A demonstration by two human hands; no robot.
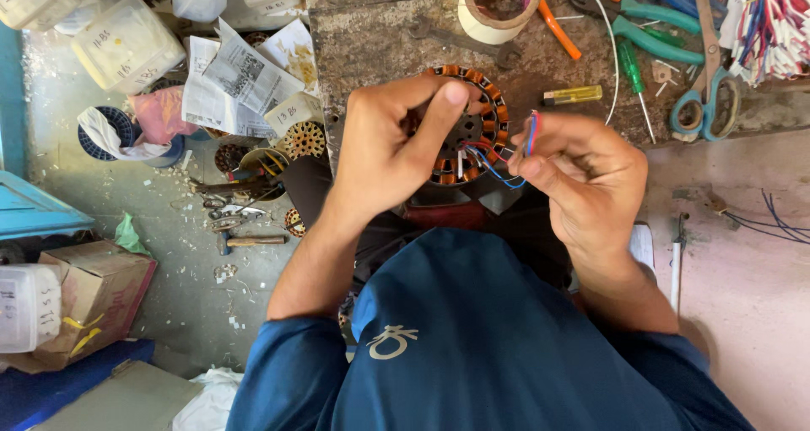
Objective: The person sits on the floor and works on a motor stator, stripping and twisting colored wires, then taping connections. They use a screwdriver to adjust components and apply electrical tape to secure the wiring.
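My right hand (582, 178) pinches the red and blue lead wires (530, 134) tight between thumb and fingertips, my left hand (392, 140) grips the copper-wound stator (483, 110) on the worn bench (380, 43), fingers curled over its left rim, tape roll (498, 9) and scissors (707, 85) farther off.

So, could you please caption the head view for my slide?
Left hand steadies a copper-wound stator while right hand pinches its red and blue wires.
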